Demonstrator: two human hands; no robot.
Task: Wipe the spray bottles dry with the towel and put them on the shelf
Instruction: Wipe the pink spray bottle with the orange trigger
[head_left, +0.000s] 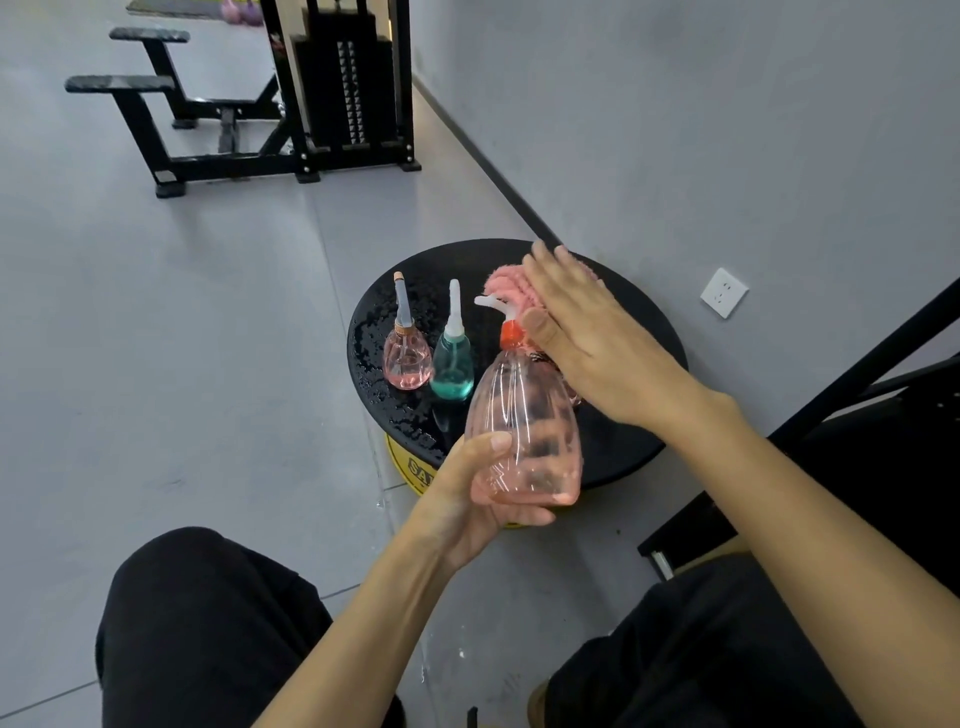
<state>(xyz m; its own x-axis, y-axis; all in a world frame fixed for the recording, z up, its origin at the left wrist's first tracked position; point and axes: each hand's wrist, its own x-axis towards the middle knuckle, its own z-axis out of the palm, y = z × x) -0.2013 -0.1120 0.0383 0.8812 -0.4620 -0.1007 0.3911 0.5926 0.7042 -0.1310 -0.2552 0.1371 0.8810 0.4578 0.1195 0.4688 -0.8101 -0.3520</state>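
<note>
I am wiping the big pink bottle (524, 431) at frame centre: left grip (467, 493) curling round its base, right grip (597, 343) spread flat, pressing the towel (506, 280) to its neck. The small pink bottle (408, 358) and teal bottle (453, 364) are waiting on the wet black worktop (374, 332), none shelved. A weight machine (343, 88) is standing upper left.

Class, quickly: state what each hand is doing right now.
Left hand: grips the large pink spray bottle near its base.
Right hand: open, flat on the pink towel.
</note>
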